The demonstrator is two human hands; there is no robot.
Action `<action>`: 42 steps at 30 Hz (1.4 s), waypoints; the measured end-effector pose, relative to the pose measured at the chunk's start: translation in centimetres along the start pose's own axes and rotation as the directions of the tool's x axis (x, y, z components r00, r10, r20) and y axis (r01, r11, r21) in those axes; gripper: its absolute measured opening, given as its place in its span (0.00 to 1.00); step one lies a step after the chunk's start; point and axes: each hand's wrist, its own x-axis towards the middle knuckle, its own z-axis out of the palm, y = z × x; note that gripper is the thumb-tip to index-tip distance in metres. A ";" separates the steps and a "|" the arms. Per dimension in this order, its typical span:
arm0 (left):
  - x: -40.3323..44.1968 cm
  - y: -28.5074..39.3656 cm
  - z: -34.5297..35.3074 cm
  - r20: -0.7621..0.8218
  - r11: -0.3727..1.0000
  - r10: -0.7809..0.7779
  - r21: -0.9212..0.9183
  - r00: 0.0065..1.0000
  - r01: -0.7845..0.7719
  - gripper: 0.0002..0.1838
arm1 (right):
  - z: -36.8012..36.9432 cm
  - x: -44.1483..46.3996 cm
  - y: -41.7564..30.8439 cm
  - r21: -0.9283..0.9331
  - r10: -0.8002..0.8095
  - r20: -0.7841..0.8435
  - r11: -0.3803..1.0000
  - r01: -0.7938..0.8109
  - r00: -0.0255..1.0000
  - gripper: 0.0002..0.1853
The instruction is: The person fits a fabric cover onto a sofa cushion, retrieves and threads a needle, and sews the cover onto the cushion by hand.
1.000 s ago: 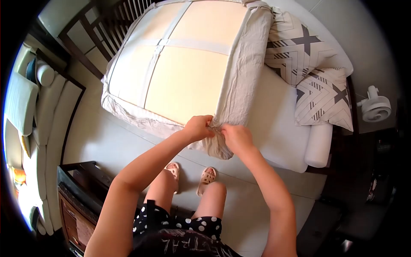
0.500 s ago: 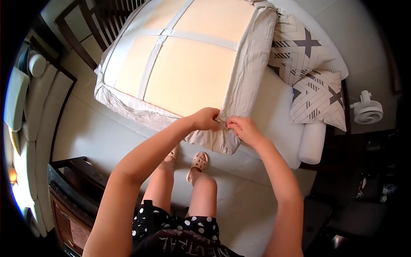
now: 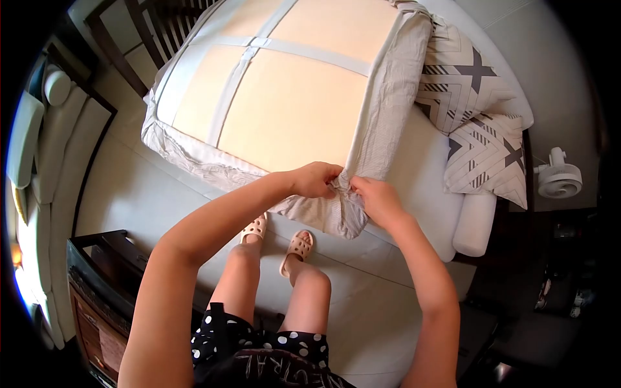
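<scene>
A thick foam mattress lies with its pale orange face up, light straps crossing over it. Its edges are wrapped in a light grey, wrinkled fabric cover. At the near right corner, my left hand pinches the bunched cloth from the left. Just beside it, my right hand grips the same corner from the right, fingers closed on the fabric. Gathered cloth hangs below both hands, and my fingertips are partly hidden in its folds.
The mattress rests across a white sofa seat. Two patterned cushions and a white bolster lie at the right, near a white fan. A dark wooden chair stands far left, a dark cabinet near left.
Both hands remain at the corner, with the right hand slightly lower and further right. The cloth between them looks more drawn together. The whole view has shifted a little.
</scene>
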 end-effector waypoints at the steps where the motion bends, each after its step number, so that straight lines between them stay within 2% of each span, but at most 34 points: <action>1: -0.1 0.2 -0.2 0.006 1.000 -0.002 0.021 1.000 0.002 0.21 | 0.1 0.1 0.1 0.041 0.009 -0.012 0.999 -0.008 1.000 0.07; 4: 0.2 0.1 -0.4 0.041 1.000 -0.015 0.028 0.999 0.014 0.21 | 0.2 0.2 0.9 0.057 -0.050 -0.043 0.997 0.053 0.998 0.05; 7: 0.8 -0.4 -1.0 0.133 0.997 -0.001 -0.079 0.991 0.012 0.20 | 0.1 0.3 0.8 -0.011 -0.080 -0.042 0.997 0.079 0.996 0.02; 10: 0.9 0.3 -1.5 0.197 1.000 0.007 -0.030 0.980 -0.001 0.18 | 0.7 0.1 0.4 -0.060 -0.093 -0.085 0.994 0.088 0.992 0.02; 13: 1.3 -0.7 -1.3 0.165 0.999 0.035 0.028 0.986 -0.040 0.17 | 1.0 -0.1 0.0 -0.082 -0.051 -0.066 0.996 0.045 0.996 0.04; 16: 1.4 -1.5 -0.9 0.130 0.997 0.066 -0.041 0.989 -0.061 0.17 | 2.0 -0.4 -0.2 -0.124 0.014 -0.050 0.992 -0.021 0.999 0.10; 19: 1.1 -0.5 -1.0 0.111 0.997 0.030 0.068 0.993 -0.038 0.17 | 2.7 -0.6 -1.4 -0.140 0.049 -0.091 0.988 -0.061 0.995 0.18; 22: 1.5 -1.1 -0.7 0.077 0.987 0.049 0.148 0.996 -0.060 0.17 | 2.3 -0.9 -2.6 -0.050 -0.001 -0.104 0.999 -0.004 0.995 0.26; 25: 1.7 -1.0 -0.8 0.095 0.981 0.033 0.187 0.995 -0.050 0.18 | 2.7 -1.0 -2.9 -0.074 -0.059 -0.175 0.996 0.046 0.983 0.29; 28: 1.7 -0.7 -0.9 0.114 0.990 0.020 0.136 0.993 -0.036 0.18 | 3.0 -1.0 -2.7 -0.039 -0.030 -0.178 0.999 0.023 0.984 0.29; 31: 2.1 -0.8 -1.1 0.107 0.980 -0.015 0.198 0.994 -0.006 0.16 | 4.6 -1.3 -2.2 -0.075 0.025 -0.208 0.996 -0.041 0.978 0.28; 34: 2.4 -1.0 -1.5 0.123 0.986 -0.074 0.160 0.990 0.054 0.13 | 3.6 -2.0 -5.0 -0.492 -0.156 -0.359 0.869 -0.044 0.920 0.18; 37: 1.9 0.2 -1.8 0.111 0.985 -0.107 0.148 0.988 0.090 0.12 | 3.7 -1.4 -4.9 -0.623 -0.459 -0.390 0.770 0.138 0.798 0.06; 38: 2.1 0.0 -1.8 0.114 0.983 -0.111 0.156 0.987 0.092 0.12 | 3.5 -1.2 -5.1 -0.594 -0.448 -0.370 0.788 0.163 0.814 0.01; 42: 2.2 -0.4 -1.8 0.121 0.993 -0.057 0.109 0.991 0.044 0.11 | 3.5 -0.3 -4.7 -0.636 -0.545 -0.207 0.706 0.311 0.813 0.01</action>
